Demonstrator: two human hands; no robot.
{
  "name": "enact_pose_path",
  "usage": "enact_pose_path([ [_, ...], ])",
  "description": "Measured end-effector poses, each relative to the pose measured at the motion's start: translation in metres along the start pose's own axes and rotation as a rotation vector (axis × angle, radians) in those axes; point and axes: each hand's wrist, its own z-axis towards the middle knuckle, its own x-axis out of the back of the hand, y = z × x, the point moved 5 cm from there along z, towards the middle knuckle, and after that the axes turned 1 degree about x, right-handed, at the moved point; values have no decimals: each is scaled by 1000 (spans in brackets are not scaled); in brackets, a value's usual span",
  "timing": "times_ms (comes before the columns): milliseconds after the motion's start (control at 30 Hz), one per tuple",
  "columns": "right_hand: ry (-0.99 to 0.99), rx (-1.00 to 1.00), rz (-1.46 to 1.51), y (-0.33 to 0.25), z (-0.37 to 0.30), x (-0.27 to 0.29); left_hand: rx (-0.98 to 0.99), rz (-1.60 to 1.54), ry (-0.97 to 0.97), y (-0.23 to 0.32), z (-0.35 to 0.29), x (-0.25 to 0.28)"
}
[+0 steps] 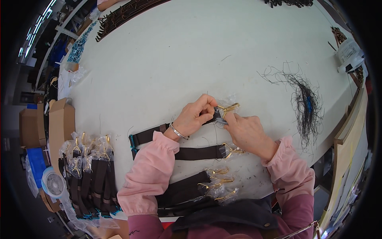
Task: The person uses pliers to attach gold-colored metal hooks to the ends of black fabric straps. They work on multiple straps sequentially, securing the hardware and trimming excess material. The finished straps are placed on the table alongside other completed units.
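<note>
My left hand (195, 116) is closed in a pinch on a dark brown webbing strap (149, 134), close to its gold snap hook (230, 108). Clear plastic film wraps the hook. From the right, my right hand (247, 133) meets the same strap end, its fingers closed around a small grey tool (220, 120) that they mostly hide. Loose dark threads hang by that end. Just below my hands lies a second dark strap (195, 153), its gold hook (234, 150) also in plastic. Nearer me are several more straps (183, 187) with wrapped gold hooks.
Many finished-looking straps (99, 179) hang over the table's left edge, beside a cardboard box (61, 119) and a small fan (53, 183). A tangle of black threads (308, 107) lies at the right. Dark strips (127, 16) sit at the far left; a white basket (350, 55) stands far right.
</note>
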Motion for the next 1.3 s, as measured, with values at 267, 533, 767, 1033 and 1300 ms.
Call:
enact_pose_path([
  [267,4,-1,32,1,2,0,-16,-74,25,-3,4,0],
  [533,-2,-2,65,2,2,-2,-36,-298,45,-3,4,4],
  [767,-46,16,43,8,-1,6,149,-111,-156,2,-20,25],
  [1033,-114,-69,142,18,-1,6,-407,1113,129,18,-25,-26],
  [1300,-76,-43,146,18,-3,4,-647,1308,264,13,-31,-43],
])
